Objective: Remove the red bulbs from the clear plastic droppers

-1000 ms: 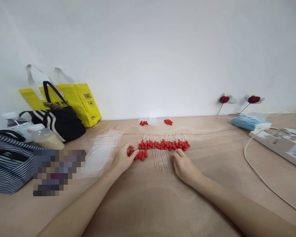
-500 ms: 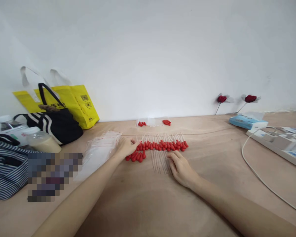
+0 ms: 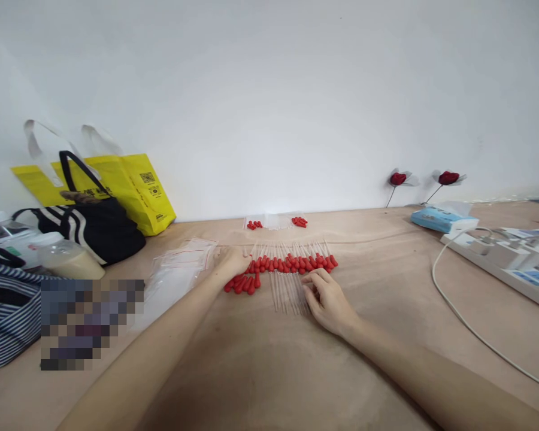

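My left hand point(image 3: 232, 263) lies at the left end of a row of droppers with red rubber bulbs point(image 3: 291, 263). Its fingers, partly hidden, reach along the row's end, and I see nothing gripped in them. Clear glass tubes of the row point toward the wall. Just nearer, another group of red bulbs point(image 3: 247, 283) sits below my left wrist. Several clear glass tubes point(image 3: 285, 293) point toward me from the row's middle. At their right side rests my right hand point(image 3: 327, 299), fingers loosely bent with a gap at the thumb, holding nothing I can see.
Clear zip bags point(image 3: 179, 266) are left of my left hand. A bag with red bulbs point(image 3: 276, 221) lies by the wall. Farther left stand a yellow bag point(image 3: 153, 203), a black bag point(image 3: 117, 227) and a bottle point(image 3: 69, 257). Rightward are a tissue pack point(image 3: 442, 219) and power strip point(image 3: 494, 266).
My view has turned slightly to the right. My left hand has shifted a little right and away from me along the droppers, its fingers now less visible. My right hand stays beside the tubes.
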A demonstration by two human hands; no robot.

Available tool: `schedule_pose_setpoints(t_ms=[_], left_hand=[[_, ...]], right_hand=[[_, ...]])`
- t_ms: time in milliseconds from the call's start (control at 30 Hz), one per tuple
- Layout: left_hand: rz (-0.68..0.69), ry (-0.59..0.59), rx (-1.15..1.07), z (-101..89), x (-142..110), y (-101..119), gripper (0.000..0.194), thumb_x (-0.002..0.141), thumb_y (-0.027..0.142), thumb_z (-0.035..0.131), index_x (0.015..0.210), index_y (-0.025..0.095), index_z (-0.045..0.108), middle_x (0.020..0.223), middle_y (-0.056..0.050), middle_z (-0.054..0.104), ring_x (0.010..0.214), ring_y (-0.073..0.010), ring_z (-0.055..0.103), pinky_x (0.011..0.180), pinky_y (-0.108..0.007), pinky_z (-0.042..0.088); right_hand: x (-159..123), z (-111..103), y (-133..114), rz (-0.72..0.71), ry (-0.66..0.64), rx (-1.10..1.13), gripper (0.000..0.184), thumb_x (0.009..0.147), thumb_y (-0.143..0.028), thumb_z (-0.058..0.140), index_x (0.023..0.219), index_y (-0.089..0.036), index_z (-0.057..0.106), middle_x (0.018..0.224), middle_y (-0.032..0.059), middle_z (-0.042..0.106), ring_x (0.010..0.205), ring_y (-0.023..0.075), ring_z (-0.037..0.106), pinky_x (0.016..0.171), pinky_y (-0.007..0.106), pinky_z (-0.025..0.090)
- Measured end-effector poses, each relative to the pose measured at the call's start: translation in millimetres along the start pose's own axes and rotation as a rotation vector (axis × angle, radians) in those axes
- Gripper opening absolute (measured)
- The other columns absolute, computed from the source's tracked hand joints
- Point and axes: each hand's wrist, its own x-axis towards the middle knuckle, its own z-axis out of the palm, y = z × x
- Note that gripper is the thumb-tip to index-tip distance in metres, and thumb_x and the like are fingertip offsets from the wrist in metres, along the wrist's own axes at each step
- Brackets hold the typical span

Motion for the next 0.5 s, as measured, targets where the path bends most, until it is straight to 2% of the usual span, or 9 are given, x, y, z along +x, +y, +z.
schedule_pose_setpoints(t_ms=[100,200,267,333,400,500], left_hand=[[0.05,0.074,0.056,-11.2,-10,2,0.023,0.068,0.031,0.052,0.049,0.018,0.054,0.071,-0.009,0.061,0.087,-0.0278,0.053,0.074,-0.037,0.04],[0.244,0.139,0.067,-18.1,-36,2,0.019,0.072,0.028,0.049,0.059,0.018,0.058,0.089,-0.007,0.06,0.094,-0.0229,0.051,0.083,-0.035,0.038],[0.548,0.161,0.033,-15.8,-58,2,0.019,0.076,0.024,0.046,0.062,0.017,0.057,0.089,-0.006,0.059,0.085,-0.0182,0.053,0.079,-0.031,0.041],[0.784,0.191,0.014,-8.5,-79,3,0.021,0.08,0.022,0.042,0.066,0.017,0.057,0.083,-0.005,0.06,0.079,-0.0156,0.054,0.074,-0.03,0.042],[0.934,0.272,0.035,0.7,-94,4,0.018,0.081,0.02,0.043,0.069,0.017,0.057,0.078,-0.003,0.061,0.076,-0.0149,0.054,0.073,-0.03,0.042],[1.031,0.38,0.066,12.6,-102,5,0.015,0.08,0.017,0.045,0.07,0.017,0.056,0.073,-0.002,0.061,0.073,-0.0137,0.053,0.074,-0.03,0.041]], right_hand=[[1,-2,2,-0.047,0.043,-0.08,0.012,0.077,-0.015,0.044,0.084,-0.018,0.054,0.082,0.0064,0.056,0.073,0.0159,0.055,0.064,0.028,0.047],[3,-9,1,-0.145,0.132,-0.208,0.02,0.076,-0.016,0.047,0.095,-0.017,0.055,0.093,0.0092,0.059,0.089,0.0206,0.054,0.077,0.035,0.044],[4,-14,-2,-0.253,0.17,-0.297,0.03,0.078,-0.017,0.047,0.107,-0.017,0.052,0.106,0.0099,0.058,0.101,0.022,0.05,0.086,0.039,0.039],[5,-17,-5,-0.386,0.152,-0.37,0.034,0.08,-0.018,0.047,0.114,-0.019,0.049,0.114,0.0078,0.055,0.109,0.0215,0.046,0.093,0.041,0.034],[5,-17,-7,-0.5,0.082,-0.417,0.033,0.082,-0.019,0.046,0.114,-0.021,0.05,0.115,0.0053,0.056,0.111,0.0206,0.045,0.096,0.042,0.03],[6,-13,-6,-0.585,-0.005,-0.448,0.028,0.083,-0.02,0.046,0.109,-0.021,0.054,0.109,0.0048,0.06,0.109,0.0204,0.047,0.096,0.044,0.03]])
